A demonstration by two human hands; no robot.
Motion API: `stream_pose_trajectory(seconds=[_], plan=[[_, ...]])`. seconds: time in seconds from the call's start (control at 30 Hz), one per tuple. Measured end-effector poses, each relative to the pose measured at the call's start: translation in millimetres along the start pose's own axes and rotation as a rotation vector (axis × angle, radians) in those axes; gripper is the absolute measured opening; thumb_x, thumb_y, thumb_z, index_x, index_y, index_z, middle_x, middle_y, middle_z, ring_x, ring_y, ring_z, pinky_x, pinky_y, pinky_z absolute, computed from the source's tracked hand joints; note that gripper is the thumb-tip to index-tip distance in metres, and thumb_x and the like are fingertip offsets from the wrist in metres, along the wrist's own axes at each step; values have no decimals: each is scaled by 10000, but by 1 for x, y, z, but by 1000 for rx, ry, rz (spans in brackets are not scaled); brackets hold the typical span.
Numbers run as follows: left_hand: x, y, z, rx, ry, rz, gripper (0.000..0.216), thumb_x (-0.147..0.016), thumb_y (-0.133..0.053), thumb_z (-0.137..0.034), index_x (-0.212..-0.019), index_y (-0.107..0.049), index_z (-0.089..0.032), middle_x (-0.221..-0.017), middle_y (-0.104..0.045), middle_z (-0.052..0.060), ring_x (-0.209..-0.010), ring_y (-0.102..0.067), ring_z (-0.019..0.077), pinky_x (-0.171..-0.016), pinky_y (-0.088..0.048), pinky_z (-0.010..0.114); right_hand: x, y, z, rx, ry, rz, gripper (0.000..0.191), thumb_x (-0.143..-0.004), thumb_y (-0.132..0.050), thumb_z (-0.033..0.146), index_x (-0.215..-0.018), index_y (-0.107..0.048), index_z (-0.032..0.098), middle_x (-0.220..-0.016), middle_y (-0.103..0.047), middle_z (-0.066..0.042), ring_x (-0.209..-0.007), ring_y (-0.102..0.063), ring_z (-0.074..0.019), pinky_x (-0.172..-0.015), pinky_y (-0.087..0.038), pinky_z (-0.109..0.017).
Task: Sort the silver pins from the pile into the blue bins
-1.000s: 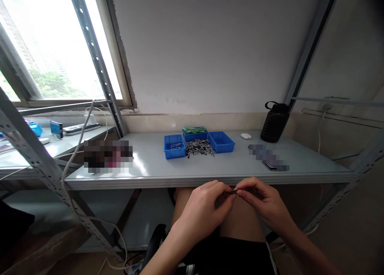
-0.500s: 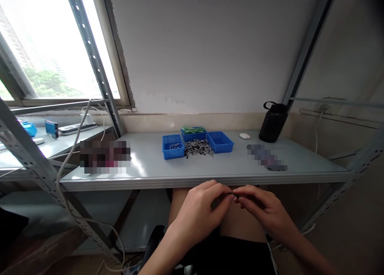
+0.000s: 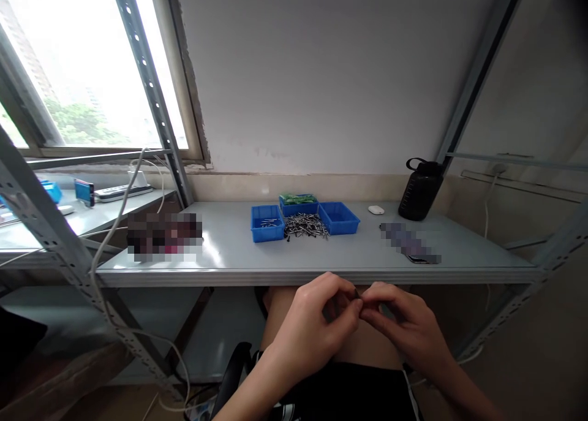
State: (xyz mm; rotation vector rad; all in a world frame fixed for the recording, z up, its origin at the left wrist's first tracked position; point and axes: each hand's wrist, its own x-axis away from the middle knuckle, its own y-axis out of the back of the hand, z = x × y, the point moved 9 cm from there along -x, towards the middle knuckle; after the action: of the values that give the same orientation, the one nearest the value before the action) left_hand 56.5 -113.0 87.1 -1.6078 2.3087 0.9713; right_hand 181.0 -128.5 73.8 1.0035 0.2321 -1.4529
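Above my lap, just in front of the table edge, my left hand and my right hand meet at the fingertips. Both are closed in a pinch on a small dark piece, mostly hidden by the fingers, so its kind does not show. Beyond them on the table lies a pile of thin metal screw-like parts with dark ends. A blue bin left of the pile holds several silver pieces. Behind the pile, another blue bin contains green packets. A third blue bin sits on its right.
A black bottle and a white earbud case stand at the right back. A blurred flat item lies at right, a blurred object at left. Metal shelf posts and a white cable flank the left side.
My fingertips have drawn closer together around the dark piece, which shows less now. The view has shifted slightly; the bins and pile stay in place.
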Motion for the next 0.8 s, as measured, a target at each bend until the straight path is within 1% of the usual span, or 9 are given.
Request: stream_pose_trajectory(seconds=[0.07,0.13,0.23,0.3,0.4,0.5,0.67,0.8], plan=[[-1,3,0,2,-1,-18,65,-849,-553,-156,-831,-613,-171,-822,-667,16,-724,-593,126,-660,-465,221,3,-2,0,8,0,21,82,-892,-605,297,-918,-672,257,-750,-692,1,-662,-647,-148,-623,-518,-225],[-1,6,2,25,16,-37,87,-850,-537,-151,-851,-620,-175,-855,-692,18,-729,-610,127,-661,-475,222,5,-2,0,18,-9,19,114,-899,-586,264,-991,-654,265,-823,-703,-9,-721,-662,-155,-656,-525,-228],[-1,7,5,33,41,-46,97,-845,-533,-152,-853,-628,-173,-782,-692,7,-672,-611,123,-623,-475,219,6,0,2,12,-1,-9,172,-905,-569,242,-1066,-619,277,-876,-703,-11,-753,-666,-152,-683,-537,-224],[-1,7,7,26,40,-45,80,-834,-542,-142,-840,-616,-172,-743,-679,-2,-660,-610,120,-617,-469,214,7,-2,3,2,11,-3,209,-909,-562,233,-1107,-595,289,-894,-701,-4,-753,-664,-142,-693,-542,-215],[-1,9,7,24,33,-52,43,-831,-556,-149,-801,-577,-171,-709,-655,-12,-640,-597,110,-605,-456,206,8,-8,4,-9,18,21,238,-912,-551,220,-1136,-568,301,-933,-701,1,-760,-664,-135,-696,-546,-207],[-1,12,4,7,26,-59,56,-844,-553,-167,-790,-569,-170,-700,-638,-11,-638,-586,109,-606,-454,207,8,-10,4,-5,15,39,248,-919,-538,216,-1149,-560,305,-942,-698,-1,-769,-666,-135,-697,-546,-206],[0,9,0,-38,10,-44,77,-832,-531,-143,-831,-603,-169,-747,-656,5,-680,-600,123,-639,-465,222,9,-6,4,35,8,68,268,-927,-529,224,-1175,-559,319,-932,-696,5,-762,-670,-135,-698,-540,-211],[1,9,4,-37,35,-77,61,-806,-527,-131,-784,-566,-171,-680,-616,-10,-611,-556,112,-584,-438,216,10,-2,6,68,33,74,275,-922,-534,221,-1179,-555,318,-923,-707,7,-772,-682,-146,-697,-545,-223]])
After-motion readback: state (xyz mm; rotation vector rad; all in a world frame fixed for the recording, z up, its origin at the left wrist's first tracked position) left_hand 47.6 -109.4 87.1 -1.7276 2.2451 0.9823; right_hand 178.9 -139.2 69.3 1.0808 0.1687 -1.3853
